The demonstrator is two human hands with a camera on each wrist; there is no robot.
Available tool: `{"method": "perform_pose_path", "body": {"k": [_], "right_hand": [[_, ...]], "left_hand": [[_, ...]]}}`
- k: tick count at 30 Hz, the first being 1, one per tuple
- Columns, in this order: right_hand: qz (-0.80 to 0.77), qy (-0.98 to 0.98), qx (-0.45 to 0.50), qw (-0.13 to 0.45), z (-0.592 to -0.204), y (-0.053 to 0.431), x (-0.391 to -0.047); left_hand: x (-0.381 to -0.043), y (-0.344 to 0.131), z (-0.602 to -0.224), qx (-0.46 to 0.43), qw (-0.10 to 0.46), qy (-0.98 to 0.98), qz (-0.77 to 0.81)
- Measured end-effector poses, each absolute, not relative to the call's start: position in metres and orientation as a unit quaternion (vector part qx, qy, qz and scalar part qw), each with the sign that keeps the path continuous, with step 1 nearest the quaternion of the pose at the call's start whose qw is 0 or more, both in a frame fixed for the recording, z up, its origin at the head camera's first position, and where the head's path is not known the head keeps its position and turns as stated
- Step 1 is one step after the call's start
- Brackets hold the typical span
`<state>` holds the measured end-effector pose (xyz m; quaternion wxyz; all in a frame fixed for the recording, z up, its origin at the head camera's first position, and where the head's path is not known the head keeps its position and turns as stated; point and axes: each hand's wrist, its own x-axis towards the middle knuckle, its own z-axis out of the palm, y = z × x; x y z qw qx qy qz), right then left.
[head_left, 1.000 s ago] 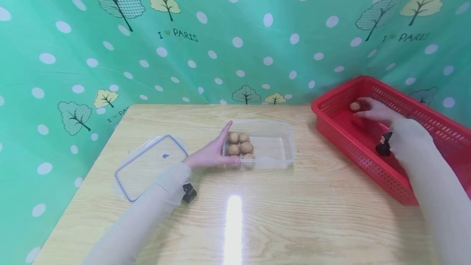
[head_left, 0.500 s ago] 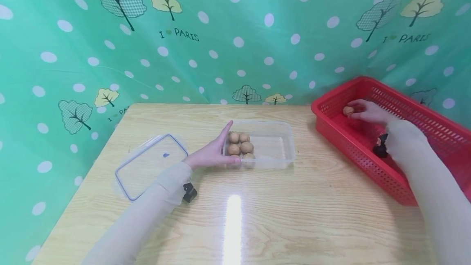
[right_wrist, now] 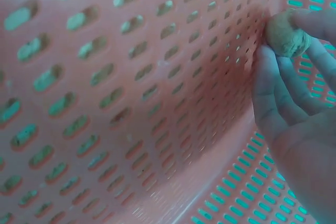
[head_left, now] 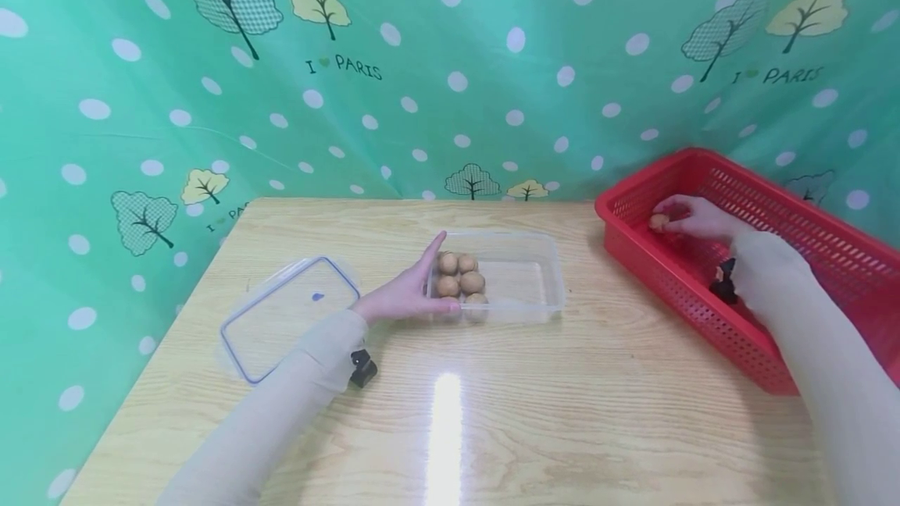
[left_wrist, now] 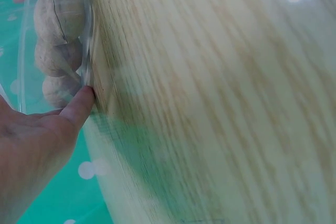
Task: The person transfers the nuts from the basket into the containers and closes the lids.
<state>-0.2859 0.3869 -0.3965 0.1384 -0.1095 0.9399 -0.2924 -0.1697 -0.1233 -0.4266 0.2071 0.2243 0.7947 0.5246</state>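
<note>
Across the left end of a clear plastic container (head_left: 523, 276), my left hand (head_left: 404, 295) holds it, thumb at the near wall and fingers toward the far corner. Several walnuts (head_left: 472, 282) sit in rows at that end, and the left wrist view shows walnuts (left_wrist: 59, 15) through the wall, with the thumb of the left hand (left_wrist: 39, 140) against the rim. Inside a red basket (head_left: 685, 295), my right hand (head_left: 703, 219) pinches a walnut (head_left: 658, 222). From the right wrist, this walnut (right_wrist: 287, 34) appears between thumb and fingertips, right by the perforated wall.
A clear lid (head_left: 288, 318) with a blue seal lies on the wooden table (head_left: 534, 412), left of the container and partly behind the left forearm. A green dotted curtain (head_left: 394, 139) hangs behind the table. The basket stands slanted at the right.
My right hand has moved left and slightly nearer with the walnut, to the basket's left wall. The left hand and the container have stayed in place.
</note>
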Motion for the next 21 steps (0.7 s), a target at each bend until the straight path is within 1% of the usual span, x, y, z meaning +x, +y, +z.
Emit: {"method": "perform_pose_path", "body": {"k": [8, 21], "right_hand": [[-0.311, 0.933, -0.113, 0.141, -0.393, 0.392, -0.288], [-0.300, 0.941, -0.108, 0.111, -0.375, 0.392, -0.282]], "left_hand": [[-0.170, -0.123, -0.426, 0.225, 0.203, 0.798, 0.521], [-0.170, -0.124, -0.427, 0.229, 0.207, 0.791, 0.529]]}}
